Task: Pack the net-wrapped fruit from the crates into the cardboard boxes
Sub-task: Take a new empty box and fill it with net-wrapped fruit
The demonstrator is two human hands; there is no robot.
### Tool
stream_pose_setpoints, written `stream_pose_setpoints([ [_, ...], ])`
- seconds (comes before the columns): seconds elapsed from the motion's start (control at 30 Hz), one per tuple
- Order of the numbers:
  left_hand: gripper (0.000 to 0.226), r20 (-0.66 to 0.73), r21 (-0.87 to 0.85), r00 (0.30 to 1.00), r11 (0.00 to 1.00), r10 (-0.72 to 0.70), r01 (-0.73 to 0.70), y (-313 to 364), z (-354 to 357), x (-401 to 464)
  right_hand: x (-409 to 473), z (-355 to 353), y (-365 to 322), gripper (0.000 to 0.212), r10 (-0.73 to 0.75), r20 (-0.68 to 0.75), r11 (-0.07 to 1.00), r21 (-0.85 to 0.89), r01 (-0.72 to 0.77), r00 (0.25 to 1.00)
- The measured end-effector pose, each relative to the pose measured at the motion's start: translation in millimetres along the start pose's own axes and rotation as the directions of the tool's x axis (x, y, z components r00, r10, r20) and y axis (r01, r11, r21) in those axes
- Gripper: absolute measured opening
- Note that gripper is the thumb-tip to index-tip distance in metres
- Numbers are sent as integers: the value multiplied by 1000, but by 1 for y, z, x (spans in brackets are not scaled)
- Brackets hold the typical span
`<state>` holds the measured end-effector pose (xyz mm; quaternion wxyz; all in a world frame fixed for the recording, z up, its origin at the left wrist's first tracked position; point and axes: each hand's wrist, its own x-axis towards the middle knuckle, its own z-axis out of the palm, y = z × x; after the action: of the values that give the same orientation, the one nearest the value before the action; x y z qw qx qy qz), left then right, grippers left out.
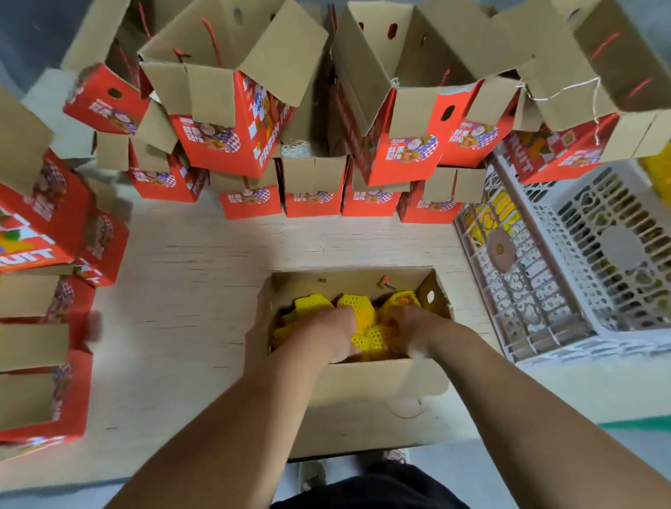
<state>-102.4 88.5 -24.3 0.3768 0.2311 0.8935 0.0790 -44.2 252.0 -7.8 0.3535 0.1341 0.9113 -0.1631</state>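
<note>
Pale wooden desk (194,286) carries everything. Red printed cardboard boxes (231,134), flaps up, stacked in rows along its far edge; more red boxes (38,241) piled down the left side, some with yellow showing at the picture edge.

White slatted plastic crates (580,245) on the right, one nested or stacked over another; yellow net-wrapped fruit visible through the slats of the lower one.

Open cardboard box (359,378) at the near edge of the desk, directly in front of the person, flaps folded outward. Inside it: several pieces of fruit in yellow foam netting (362,313), packed close together, one showing orange at the far right corner.

Both hands down inside this box. Left hand (323,330) curled around netted fruit on the left half. Right hand (411,330) gripping netted fruit on the right half, fingers buried in the netting. Some blur at the frame edges.
</note>
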Motion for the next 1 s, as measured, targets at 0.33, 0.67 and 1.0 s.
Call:
stream_pose_setpoints([
  [0.33,24,-8,-62,990,988,139,-140,-2,2,-3,-13,18,-21,31,33,-87,965,262,-9,996],
  [0.67,17,-460,-323,861,861,218,-392,69,-24,3,-30,-15,19,4,149,-660,713,587,382,736],
  [1.0,13,-575,-489,751,598,326,-634,258,-16,64,-48,-73,173,11,399,-756,515,653,556,519],
])
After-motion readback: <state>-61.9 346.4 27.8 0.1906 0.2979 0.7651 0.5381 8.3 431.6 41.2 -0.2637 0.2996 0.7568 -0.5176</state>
